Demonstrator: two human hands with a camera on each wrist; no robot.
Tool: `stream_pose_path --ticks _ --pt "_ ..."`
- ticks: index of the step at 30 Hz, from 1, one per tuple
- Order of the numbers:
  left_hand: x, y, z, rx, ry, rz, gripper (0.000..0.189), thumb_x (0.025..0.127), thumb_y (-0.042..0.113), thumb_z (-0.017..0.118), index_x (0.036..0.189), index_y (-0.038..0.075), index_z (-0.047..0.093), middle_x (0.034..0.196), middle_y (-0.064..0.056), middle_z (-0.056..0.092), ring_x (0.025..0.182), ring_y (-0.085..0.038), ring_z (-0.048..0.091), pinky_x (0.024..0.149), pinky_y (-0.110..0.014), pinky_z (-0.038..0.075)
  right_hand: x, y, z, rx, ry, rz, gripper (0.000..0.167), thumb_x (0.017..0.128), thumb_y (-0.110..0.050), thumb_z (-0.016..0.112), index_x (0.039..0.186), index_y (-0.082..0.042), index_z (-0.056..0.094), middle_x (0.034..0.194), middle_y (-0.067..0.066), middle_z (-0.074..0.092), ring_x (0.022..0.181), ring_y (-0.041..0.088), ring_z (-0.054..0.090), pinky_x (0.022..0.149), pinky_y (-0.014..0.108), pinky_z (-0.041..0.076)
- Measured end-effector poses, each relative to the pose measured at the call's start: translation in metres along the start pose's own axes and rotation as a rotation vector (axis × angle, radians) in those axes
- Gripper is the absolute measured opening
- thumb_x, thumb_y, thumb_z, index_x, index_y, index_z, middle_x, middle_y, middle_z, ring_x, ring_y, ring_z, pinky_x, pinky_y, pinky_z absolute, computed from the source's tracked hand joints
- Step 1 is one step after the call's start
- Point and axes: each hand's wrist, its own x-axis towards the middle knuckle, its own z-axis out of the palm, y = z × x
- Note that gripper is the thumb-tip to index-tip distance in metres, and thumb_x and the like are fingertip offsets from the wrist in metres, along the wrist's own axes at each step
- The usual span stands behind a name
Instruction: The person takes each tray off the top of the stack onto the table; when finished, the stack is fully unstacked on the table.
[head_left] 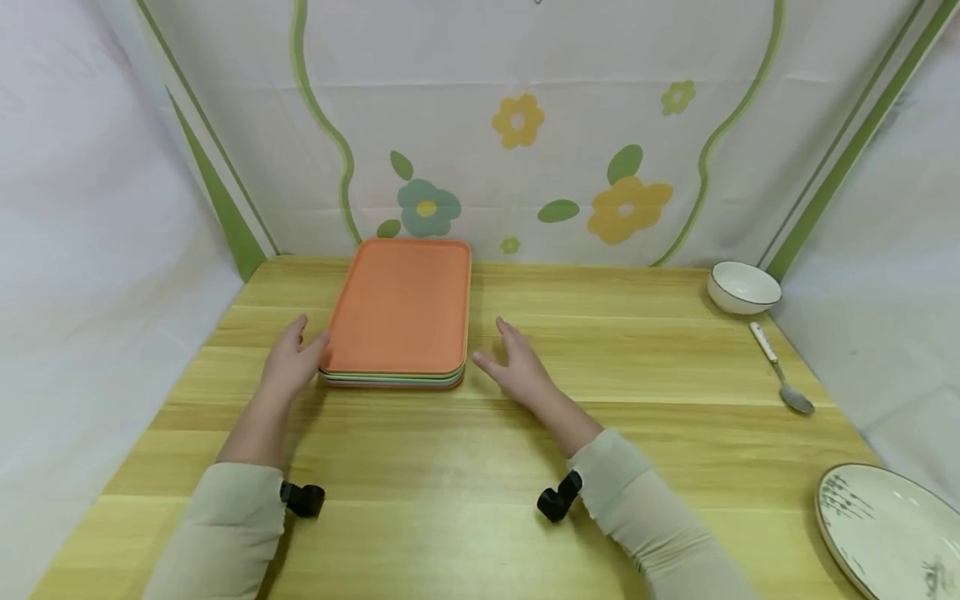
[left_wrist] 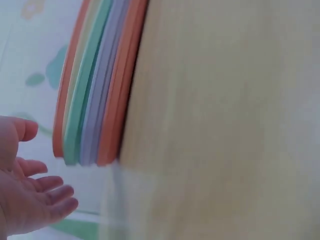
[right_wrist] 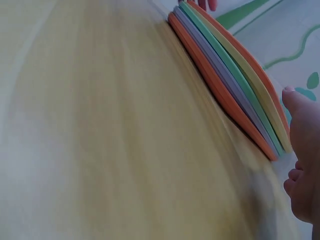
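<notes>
A stack of several rectangular trays [head_left: 401,308] lies left of the table's middle, orange on top. From the side in the left wrist view, the tray edges [left_wrist: 95,100] show orange, yellow, green, purple and orange. My left hand [head_left: 292,360] is at the stack's near left corner, thumb beside the rim, fingers spread and holding nothing. On the opposite side, my right hand [head_left: 521,367] stands a little off the near right corner, thumb and fingers apart, with nothing in it. The right wrist view shows the right thumb [right_wrist: 302,112] close by the stack's end.
At the far right corner of the wooden table [head_left: 450,500] sits a white bowl [head_left: 744,287]. A spoon [head_left: 780,367] with a white handle lies in front of it. An oval white plate [head_left: 892,533] with dark markings is at the near right. A flowered curtain [head_left: 465,100] hangs behind.
</notes>
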Motion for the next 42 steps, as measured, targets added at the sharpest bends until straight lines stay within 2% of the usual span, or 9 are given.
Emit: stream_pose_path --ticks 5,8,11,17,25,28,33,37,42 --pt "-0.005 -0.018 0.001 -0.09 0.003 -0.029 0.067 0.105 0.039 0.038 0.155 -0.001 0.017 0.154 -0.026 0.031 0.131 -0.031 0.045 0.102 -0.037 0.047 -0.002 -0.004 0.019 0.072 -0.048 -0.023 0.092 0.091 -0.062 0.055 0.159 -0.015 0.014 0.164 0.009 0.02 0.149 0.034 0.021 0.118 0.055 0.025" --pt "-0.005 -0.022 0.004 -0.105 0.037 -0.021 0.06 0.105 0.034 0.042 0.15 -0.005 0.032 0.141 -0.025 0.047 0.104 -0.004 0.054 0.081 -0.015 0.048 -0.002 -0.007 0.026 0.095 -0.078 -0.039 0.093 0.091 -0.062 0.057 0.158 -0.013 0.015 0.163 0.008 0.023 0.149 0.031 0.023 0.119 0.052 0.025" --pt "-0.007 -0.021 0.005 -0.12 0.068 -0.037 0.056 0.103 0.031 0.047 0.146 -0.004 0.04 0.128 -0.019 0.057 0.084 0.011 0.049 0.073 -0.01 0.046 -0.002 -0.009 0.029 0.098 -0.096 -0.069 0.092 0.091 -0.059 0.058 0.158 -0.011 0.016 0.162 0.008 0.026 0.149 0.029 0.024 0.12 0.048 0.025" --pt "-0.009 -0.018 0.004 -0.143 0.076 -0.066 0.055 0.099 0.033 0.056 0.143 -0.001 0.048 0.095 0.01 0.063 0.079 0.002 0.053 0.069 -0.02 0.05 -0.002 -0.013 0.032 0.095 -0.09 -0.092 0.088 0.093 -0.058 0.055 0.158 -0.014 0.014 0.162 0.005 0.023 0.149 0.024 0.023 0.121 0.043 0.024" --pt "-0.008 -0.013 0.011 -0.191 0.202 -0.029 0.053 0.094 0.031 0.063 0.137 0.001 0.056 0.098 0.004 0.06 0.083 -0.005 0.048 0.066 -0.018 0.044 -0.003 -0.013 0.031 0.088 -0.088 -0.098 0.085 0.096 -0.056 0.051 0.158 -0.013 0.013 0.162 0.005 0.022 0.149 0.024 0.023 0.121 0.043 0.024" --pt "-0.007 -0.012 0.013 -0.225 0.237 -0.042 0.051 0.094 0.028 0.062 0.138 0.003 0.055 0.095 0.011 0.056 0.085 -0.002 0.046 0.069 -0.016 0.042 -0.003 -0.012 0.032 0.086 -0.089 -0.099 0.085 0.096 -0.057 0.049 0.158 -0.013 0.013 0.162 0.006 0.021 0.149 0.025 0.023 0.121 0.043 0.024" --pt "-0.008 -0.005 0.014 -0.456 0.203 -0.027 0.054 0.096 0.017 0.063 0.145 0.0 0.046 0.083 0.021 0.06 0.076 0.005 0.056 0.065 -0.012 0.048 -0.004 -0.011 0.032 0.106 -0.095 -0.103 0.086 0.095 -0.06 0.048 0.158 -0.014 0.012 0.163 0.005 0.02 0.149 0.023 0.023 0.12 0.042 0.025" --pt "-0.01 -0.002 0.017 -0.7 0.122 0.04 0.06 0.097 0.006 0.058 0.149 -0.006 0.031 0.092 0.015 0.065 0.078 0.001 0.065 0.069 -0.016 0.056 -0.005 -0.01 0.032 0.114 -0.093 -0.102 0.084 0.095 -0.059 0.047 0.158 -0.016 0.013 0.163 0.004 0.022 0.149 0.022 0.024 0.12 0.041 0.025" --pt "-0.014 0.001 0.017 -0.777 0.074 0.067 0.063 0.1 0.008 0.054 0.153 -0.003 0.023 0.102 0.015 0.062 0.085 0.0 0.066 0.076 -0.016 0.056 -0.004 -0.01 0.032 0.125 -0.094 -0.102 0.083 0.095 -0.058 0.049 0.158 -0.016 0.015 0.162 0.004 0.024 0.148 0.022 0.027 0.12 0.041 0.027"
